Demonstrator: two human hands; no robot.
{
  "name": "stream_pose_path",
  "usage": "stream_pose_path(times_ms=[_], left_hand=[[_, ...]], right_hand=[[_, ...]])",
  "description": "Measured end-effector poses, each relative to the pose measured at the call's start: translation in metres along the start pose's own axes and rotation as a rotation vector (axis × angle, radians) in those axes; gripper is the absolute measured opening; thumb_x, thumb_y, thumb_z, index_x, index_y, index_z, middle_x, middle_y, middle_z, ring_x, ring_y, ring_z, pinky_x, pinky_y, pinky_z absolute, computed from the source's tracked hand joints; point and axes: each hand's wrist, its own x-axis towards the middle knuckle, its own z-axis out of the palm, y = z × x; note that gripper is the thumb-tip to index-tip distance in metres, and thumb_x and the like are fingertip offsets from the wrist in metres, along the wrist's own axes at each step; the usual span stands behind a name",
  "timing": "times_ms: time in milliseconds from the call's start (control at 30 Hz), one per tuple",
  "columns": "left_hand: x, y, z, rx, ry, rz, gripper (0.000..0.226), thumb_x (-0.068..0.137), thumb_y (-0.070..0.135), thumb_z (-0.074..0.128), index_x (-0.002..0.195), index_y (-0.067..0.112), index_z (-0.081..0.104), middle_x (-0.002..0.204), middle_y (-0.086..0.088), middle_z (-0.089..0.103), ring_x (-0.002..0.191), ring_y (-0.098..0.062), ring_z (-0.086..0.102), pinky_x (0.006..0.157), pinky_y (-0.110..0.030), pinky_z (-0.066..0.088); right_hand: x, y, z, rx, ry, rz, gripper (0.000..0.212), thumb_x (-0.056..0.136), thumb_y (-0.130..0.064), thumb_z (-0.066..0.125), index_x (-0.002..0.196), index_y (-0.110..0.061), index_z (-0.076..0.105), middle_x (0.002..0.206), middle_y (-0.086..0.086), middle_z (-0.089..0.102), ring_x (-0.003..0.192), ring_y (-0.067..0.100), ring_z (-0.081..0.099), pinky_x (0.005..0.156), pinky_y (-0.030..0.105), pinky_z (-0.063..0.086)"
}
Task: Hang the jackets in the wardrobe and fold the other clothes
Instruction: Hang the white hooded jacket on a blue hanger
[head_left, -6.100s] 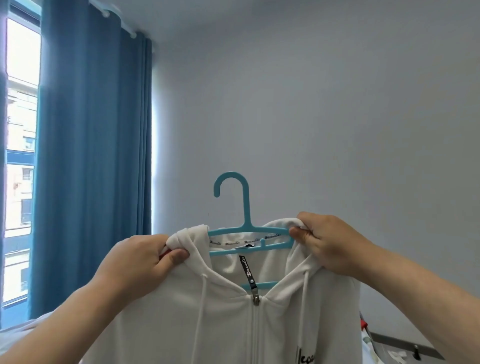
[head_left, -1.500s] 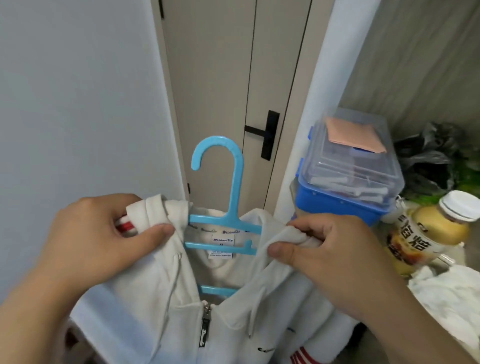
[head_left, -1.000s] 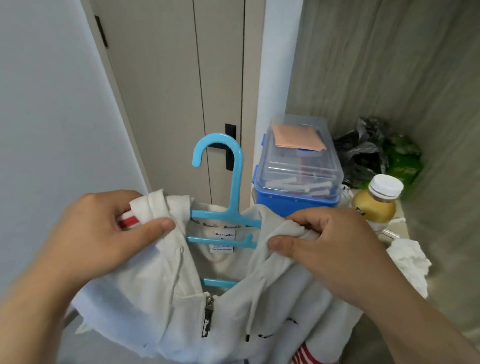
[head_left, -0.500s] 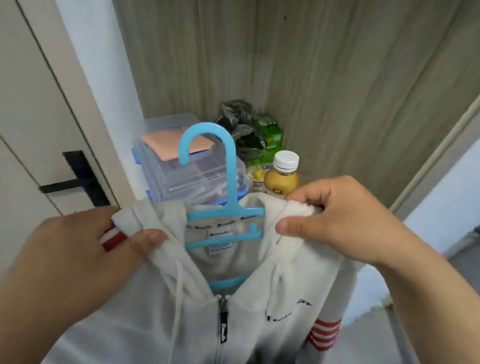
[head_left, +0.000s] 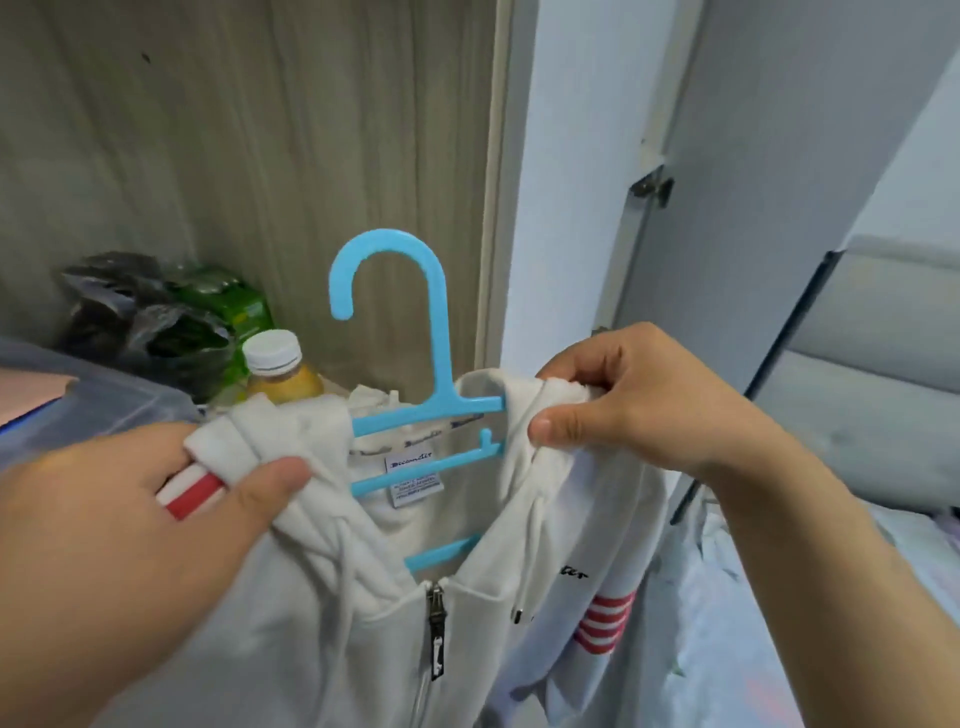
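A white fleecy zip hoodie (head_left: 467, 597) with red sleeve stripes hangs on a smooth blue plastic hanger (head_left: 415, 374) that has a rounded hook and three thin bars. It is held up in the air in front of a wood-grain panel (head_left: 234, 130). The left hand (head_left: 135, 530) grips the bunched left shoulder, thumb pressed over the cloth. The right hand (head_left: 639, 400) pinches the right shoulder, fingers curled, thumb beneath. Behind the hoodie stand a white-capped bottle (head_left: 280, 369) of yellow drink, a crinkled black bag (head_left: 135, 317) and a clear plastic box (head_left: 78, 405).
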Motion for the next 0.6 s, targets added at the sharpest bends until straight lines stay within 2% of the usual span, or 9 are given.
stream_pose_path(times_ms=[100,167,233,267,367,433,500,600], left_hand=[[0.013,0.055,0.009,-0.072,-0.076,0.094,0.041,0.068,0.087,0.058,0.093,0.054,0.062,0.086,0.035,0.062,0.064,-0.018,0.063,0.057,-0.043,0.054],[0.019,0.094,0.021,-0.083,-0.112,0.14,0.05,0.066,0.093,0.049,0.087,0.05,0.062,0.079,0.026,0.065,0.064,-0.021,0.062,0.059,-0.047,0.055],[0.021,0.124,0.032,-0.037,-0.141,0.174,0.063,0.062,0.099,0.035,0.084,0.046,0.061,0.061,0.011,0.062,0.06,-0.021,0.061,0.062,-0.049,0.056],[0.022,0.139,0.035,-0.027,-0.131,0.188,0.064,0.062,0.099,0.032,0.084,0.045,0.06,0.056,0.011,0.06,0.057,-0.021,0.06,0.061,-0.048,0.055],[0.025,0.185,0.054,-0.044,-0.141,0.235,0.057,0.059,0.088,0.04,0.074,0.037,0.062,0.051,0.012,0.058,0.054,-0.022,0.058,0.058,-0.043,0.054],[0.027,0.213,0.072,-0.024,-0.148,0.275,0.059,0.058,0.084,0.041,0.06,0.029,0.061,0.047,0.013,0.055,0.05,-0.018,0.056,0.051,-0.035,0.048],[0.032,0.239,0.09,0.023,-0.131,0.318,0.059,0.058,0.082,0.039,0.053,0.026,0.057,0.044,0.013,0.05,0.048,-0.012,0.051,0.047,-0.024,0.036],[0.044,0.279,0.12,0.053,-0.165,0.343,0.061,0.058,0.084,0.035,0.053,0.026,0.054,0.044,0.014,0.047,0.049,-0.002,0.044,0.045,-0.021,0.026]], right_hand=[[-0.02,0.009,-0.026,-0.029,0.095,0.041,0.016,0.066,-0.025,0.09,0.076,-0.027,0.077,0.069,-0.006,0.073,0.061,0.001,0.064,0.057,0.014,0.049],[-0.032,0.017,-0.043,-0.022,0.146,0.053,0.017,0.067,-0.022,0.09,0.077,-0.028,0.077,0.069,-0.005,0.073,0.06,0.001,0.064,0.056,0.014,0.049],[-0.042,0.026,-0.058,-0.032,0.195,0.072,0.019,0.067,-0.02,0.09,0.078,-0.028,0.078,0.069,-0.003,0.074,0.06,0.002,0.063,0.056,0.016,0.05],[-0.046,0.03,-0.066,-0.049,0.22,0.088,0.02,0.066,-0.02,0.091,0.079,-0.028,0.078,0.069,-0.003,0.073,0.06,0.002,0.063,0.056,0.016,0.05],[-0.058,0.045,-0.093,-0.042,0.301,0.143,0.02,0.062,-0.022,0.09,0.077,-0.028,0.078,0.069,0.001,0.074,0.061,0.005,0.063,0.059,0.022,0.052],[-0.067,0.055,-0.115,-0.036,0.347,0.161,0.021,0.059,-0.025,0.089,0.077,-0.027,0.078,0.071,0.005,0.074,0.062,0.007,0.063,0.059,0.023,0.052],[-0.073,0.068,-0.138,-0.043,0.395,0.167,0.025,0.055,-0.03,0.088,0.077,-0.026,0.079,0.069,0.004,0.073,0.059,0.006,0.061,0.057,0.02,0.05],[-0.079,0.09,-0.178,-0.035,0.454,0.198,0.02,0.061,-0.018,0.087,0.078,-0.024,0.079,0.067,0.005,0.072,0.059,0.008,0.059,0.057,0.02,0.049]])
